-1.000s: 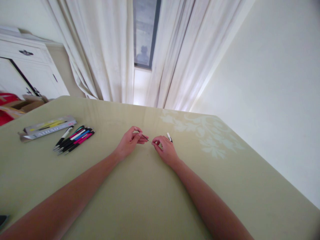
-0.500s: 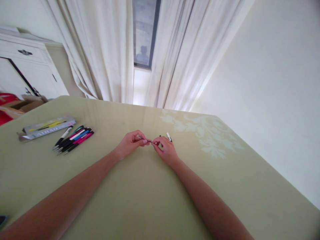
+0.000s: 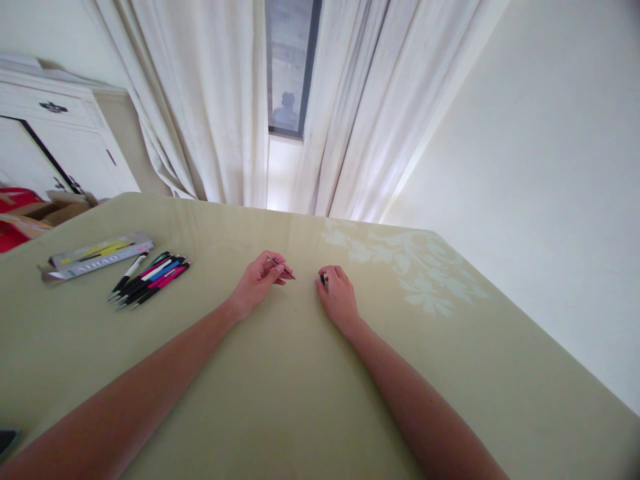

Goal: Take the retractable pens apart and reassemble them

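Observation:
My left hand is closed in a pinch around a thin dark pen refill, its tip pointing right and down toward the table. A short gap to the right, my right hand is curled low at the table with its fingers around a pen barrel. Only the barrel's black end shows between thumb and fingers; my hand hides the rest. The two hands are apart, both above the middle of the pale green table.
To the left lies a row of several pens with black, pink, blue and white parts. Behind them is an open-ended pen box. A dark object sits at the lower left edge. White curtains hang beyond the table.
My hands have moved apart; the refill has come away from my right fingers and stays in my left hand. My right hand has closed over the black-and-white barrel that showed behind it.

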`<state>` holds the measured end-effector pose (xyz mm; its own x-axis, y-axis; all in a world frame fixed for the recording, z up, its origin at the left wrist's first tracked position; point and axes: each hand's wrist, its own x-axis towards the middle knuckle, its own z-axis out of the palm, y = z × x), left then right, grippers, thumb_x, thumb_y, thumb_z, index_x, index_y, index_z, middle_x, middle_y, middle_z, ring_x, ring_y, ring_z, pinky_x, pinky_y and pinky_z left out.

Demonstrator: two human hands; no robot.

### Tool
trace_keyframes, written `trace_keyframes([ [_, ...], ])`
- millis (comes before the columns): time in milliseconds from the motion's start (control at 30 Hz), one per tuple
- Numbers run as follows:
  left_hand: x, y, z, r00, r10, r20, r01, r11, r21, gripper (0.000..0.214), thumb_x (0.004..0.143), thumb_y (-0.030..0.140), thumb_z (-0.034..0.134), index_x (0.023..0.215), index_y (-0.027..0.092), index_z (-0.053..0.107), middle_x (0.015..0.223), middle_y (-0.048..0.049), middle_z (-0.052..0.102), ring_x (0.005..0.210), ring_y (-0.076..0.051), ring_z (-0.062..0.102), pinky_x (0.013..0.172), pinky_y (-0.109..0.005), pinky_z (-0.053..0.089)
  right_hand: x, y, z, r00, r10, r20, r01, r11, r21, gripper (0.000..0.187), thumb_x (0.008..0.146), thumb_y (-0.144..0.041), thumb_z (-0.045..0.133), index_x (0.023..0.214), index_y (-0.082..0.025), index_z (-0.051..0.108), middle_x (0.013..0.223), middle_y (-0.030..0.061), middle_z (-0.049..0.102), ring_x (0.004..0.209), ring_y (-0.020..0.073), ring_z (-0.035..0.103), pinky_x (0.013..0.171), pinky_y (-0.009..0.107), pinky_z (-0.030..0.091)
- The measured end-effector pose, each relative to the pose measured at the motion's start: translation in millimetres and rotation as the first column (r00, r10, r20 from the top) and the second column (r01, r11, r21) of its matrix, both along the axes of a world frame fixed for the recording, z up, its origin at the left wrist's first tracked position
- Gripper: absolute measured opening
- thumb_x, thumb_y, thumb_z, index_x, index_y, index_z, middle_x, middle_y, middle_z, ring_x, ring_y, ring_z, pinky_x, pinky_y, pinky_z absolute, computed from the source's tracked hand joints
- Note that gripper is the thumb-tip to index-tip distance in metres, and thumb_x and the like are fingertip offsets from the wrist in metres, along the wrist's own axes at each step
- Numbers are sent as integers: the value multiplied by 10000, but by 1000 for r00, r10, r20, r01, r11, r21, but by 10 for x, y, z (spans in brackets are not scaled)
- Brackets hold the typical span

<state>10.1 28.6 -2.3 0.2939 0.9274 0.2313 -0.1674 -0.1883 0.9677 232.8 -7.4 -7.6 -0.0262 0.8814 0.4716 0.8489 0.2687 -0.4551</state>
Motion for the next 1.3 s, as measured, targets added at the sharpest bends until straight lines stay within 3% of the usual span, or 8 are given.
trace_keyframes([
  [133,3,12,-16,999,48,14,-48,999,3,391,896,504,679,1080,197,522,936,-50,727,888,-206,738,743,-311,562,10,11,-14,989,123,-80,-125,992,-21,201,897,-107,533,1039,-213,629,1035,70,640,892,199,631,849,360,515],
  [267,5,6,-9,998,49,45,-48,999,-24,413,888,514,684,1103,205,512,944,-32,703,898,-213,745,755,-318,575,-14,-30,41,939,333,-90,-329,943,52,205,949,-160,528,1103,-233,642,1032,64,670,951,206,637,896,376,517],
  [400,10,-9,15,998,16,56,-14,999,-40,424,882,511,694,1112,208,508,953,-26,698,901,-218,751,758,-317,573,-35,-71,80,900,432,-62,-426,900,90,190,987,-193,522,1129,-232,643,1023,65,682,982,209,627,914,378,511],
  [600,-4,-18,37,1000,0,23,0,1000,-2,394,887,501,693,1087,202,532,953,-54,738,926,-211,736,764,-303,550,-42,-88,103,875,478,-80,-470,877,99,192,1004,-216,515,1151,-239,636,1040,67,680,997,205,629,909,381,519],
  [933,-19,-7,21,998,-6,64,8,1000,-27,362,878,467,719,1076,207,564,974,-54,753,931,-210,739,787,-312,553,-37,-94,102,878,469,-95,-461,882,99,206,1007,-232,504,1154,-244,648,1033,73,684,989,210,630,906,395,525],
  [1067,-34,-26,39,997,-73,-28,73,997,9,295,878,453,721,985,183,668,1011,-90,771,957,-228,733,823,-341,555,-38,-105,107,884,456,-105,-446,889,106,193,1009,-255,512,1136,-249,658,1016,66,687,972,203,636,889,383,533],
  [1300,-8,-64,60,972,-149,-184,165,984,72,290,849,436,736,1016,204,783,1051,-83,787,1027,-257,717,989,-433,532,-51,-162,129,887,442,-133,-431,897,104,184,1018,-319,521,1129,-266,659,1046,68,687,1009,203,646,909,391,537],
])
